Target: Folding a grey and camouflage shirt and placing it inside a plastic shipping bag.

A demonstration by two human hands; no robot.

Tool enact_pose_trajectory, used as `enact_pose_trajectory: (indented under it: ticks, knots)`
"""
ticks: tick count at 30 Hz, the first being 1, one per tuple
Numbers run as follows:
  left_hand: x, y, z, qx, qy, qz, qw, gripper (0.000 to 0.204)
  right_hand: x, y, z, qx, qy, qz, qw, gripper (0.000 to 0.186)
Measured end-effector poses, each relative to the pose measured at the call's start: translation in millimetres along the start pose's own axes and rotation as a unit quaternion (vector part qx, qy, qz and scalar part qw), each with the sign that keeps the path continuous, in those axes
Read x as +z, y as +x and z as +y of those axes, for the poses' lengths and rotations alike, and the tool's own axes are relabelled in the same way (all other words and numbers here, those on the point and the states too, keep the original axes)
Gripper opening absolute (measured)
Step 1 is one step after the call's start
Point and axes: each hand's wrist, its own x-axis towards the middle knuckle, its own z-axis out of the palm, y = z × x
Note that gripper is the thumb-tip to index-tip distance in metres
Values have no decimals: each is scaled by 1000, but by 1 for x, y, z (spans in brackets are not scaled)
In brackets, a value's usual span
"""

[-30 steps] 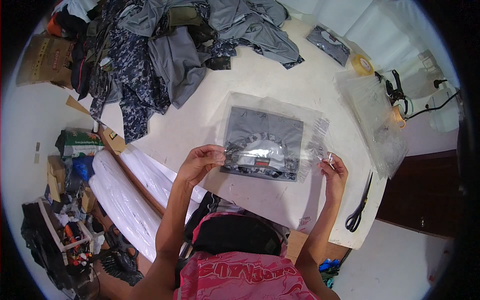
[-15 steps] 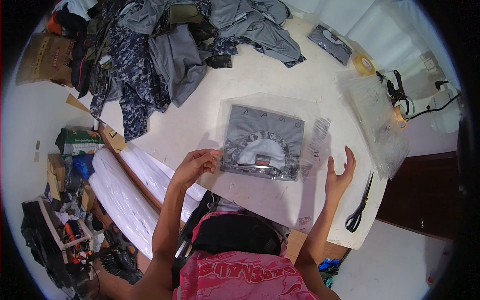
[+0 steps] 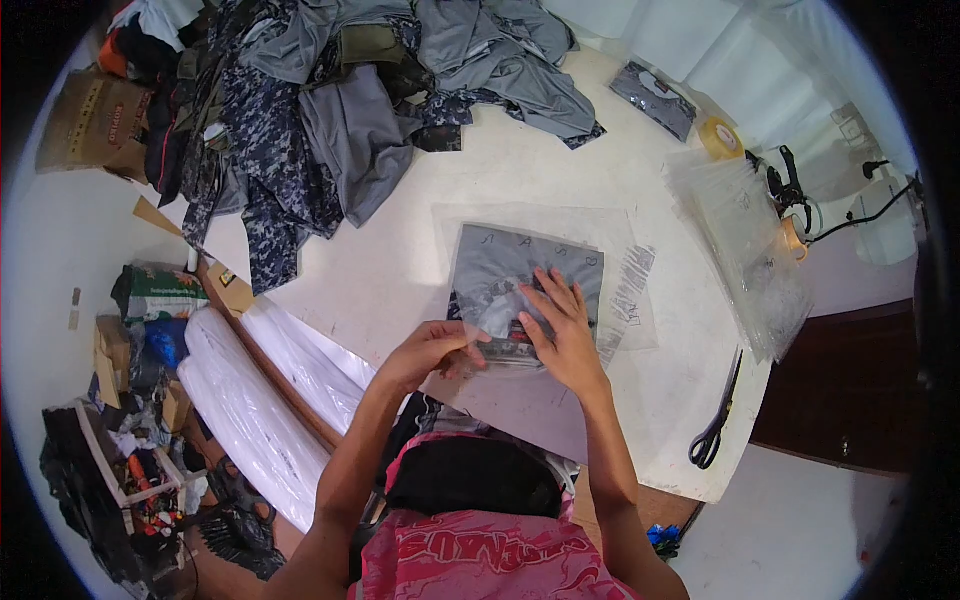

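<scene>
Nearest, with the clear bag as the dial's centre, the left hand is resting at eight o'clock, its fingers curling at the near-left corner; whether they are pinching the plastic, I cannot tell. The right hand is lying toward four o'clock, its fingers spread and grasping nothing, over the folded grey garment, which is sitting inside the bag on the bench. In my judgement, pressing is working best with a flat, even palm, while the left fingers should be keeping that corner taut, so the fabric is not creasing.

The right hand is hiding much of the patterned neckline, and reflections are blurring the near edge. Farther out, black scissors are lying at four o'clock. Toward half past ten, a clothing heap is running out of the upper edge.
</scene>
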Motion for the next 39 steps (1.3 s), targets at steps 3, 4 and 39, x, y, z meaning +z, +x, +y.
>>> enact_pose_trajectory:
  ticks: [3,4,39]
  knots:
    - [9,2,-6,53,25,40,998,24,1,-6,2,10,-11,-17,1000,45]
    - [14,2,-8,107,22,72,991,22,2,-9,5,16,-23,-16,999,49]
    - [-5,44,47,-13,-134,125,983,45,13,-23,21,3,-4,-10,1000,66]
